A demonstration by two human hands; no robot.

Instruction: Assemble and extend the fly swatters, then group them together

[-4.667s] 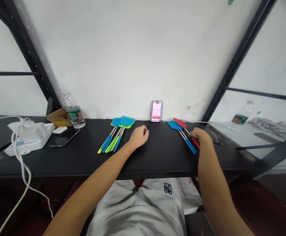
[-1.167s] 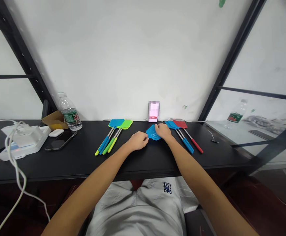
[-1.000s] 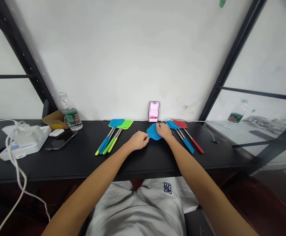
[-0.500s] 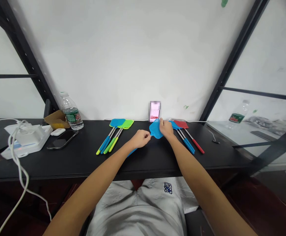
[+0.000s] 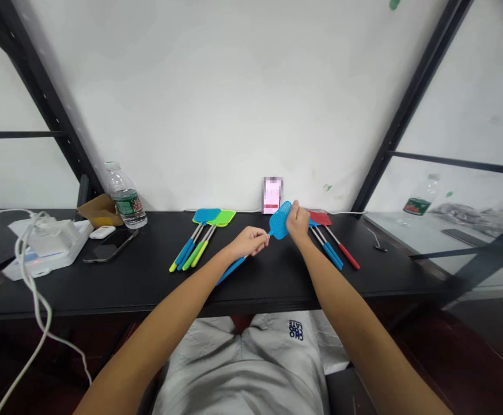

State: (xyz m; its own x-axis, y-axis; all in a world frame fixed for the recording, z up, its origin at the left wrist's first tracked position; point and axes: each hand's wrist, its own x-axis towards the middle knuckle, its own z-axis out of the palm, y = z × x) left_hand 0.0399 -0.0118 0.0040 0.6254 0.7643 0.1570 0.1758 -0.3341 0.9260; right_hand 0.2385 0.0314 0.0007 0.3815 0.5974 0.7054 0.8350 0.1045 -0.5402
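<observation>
A blue fly swatter (image 5: 280,221) is held in both hands above the black desk, its perforated head tilted up to the right. My left hand (image 5: 251,242) is closed round its shaft just below the head; the blue handle sticks out under that wrist. My right hand (image 5: 298,221) grips the right edge of the head. Just right of it lie two blue swatters (image 5: 331,253), their heads partly hidden by the hand, and a red swatter (image 5: 348,256). On the left rests a fanned group of green and blue swatters (image 5: 208,217), with blue, green and yellow handles.
A lit phone (image 5: 272,195) leans on the wall behind my hands. On the desk's left are a water bottle (image 5: 127,199), a small cardboard box (image 5: 101,210), a dark phone (image 5: 110,245), a white case (image 5: 102,232) and a power strip (image 5: 46,248) with cables. A glass panel borders the right.
The held swatter's head has moved right and slightly up, turning more upright. My right hand went right with it, covering more of the blue swatters; more of the held handle shows.
</observation>
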